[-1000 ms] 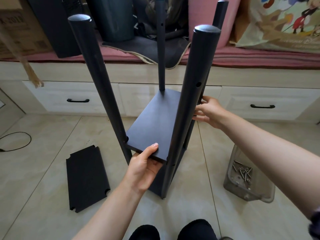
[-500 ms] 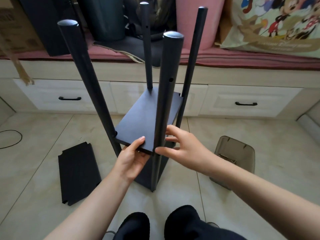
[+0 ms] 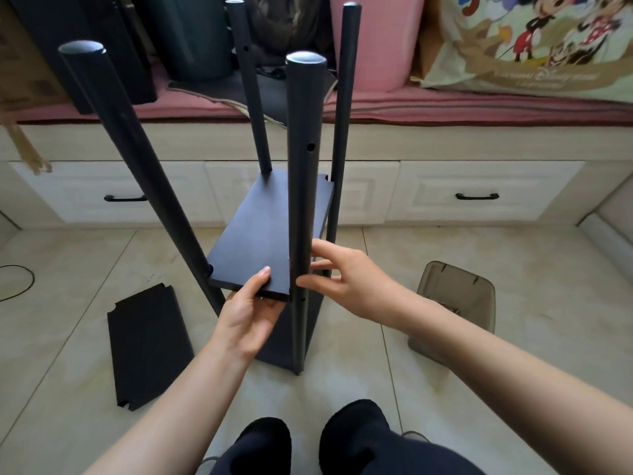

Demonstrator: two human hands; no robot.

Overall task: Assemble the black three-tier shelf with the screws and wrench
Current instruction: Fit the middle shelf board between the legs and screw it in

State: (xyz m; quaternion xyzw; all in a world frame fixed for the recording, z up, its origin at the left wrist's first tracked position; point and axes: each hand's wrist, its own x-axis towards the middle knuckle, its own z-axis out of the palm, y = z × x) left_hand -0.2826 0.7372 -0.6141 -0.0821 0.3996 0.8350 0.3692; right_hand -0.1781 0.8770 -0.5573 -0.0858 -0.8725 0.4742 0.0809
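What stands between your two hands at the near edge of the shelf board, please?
The near right pole stands between the left hand and right hand, in the head view.

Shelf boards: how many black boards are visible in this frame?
3. One board sits between the poles, gripped by the left hand; one lies flat on the floor at left; the bottom board shows partly beneath. None seem hidden.

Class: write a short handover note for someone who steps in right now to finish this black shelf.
Left hand grips the near edge of the middle board, thumb on top.
Right hand pinches the near right post at board level.
Four posts stand on the bottom tier; the third board lies on the floor, left.
Plastic tub sits right.
Left: screw the middle board, fit the last board.
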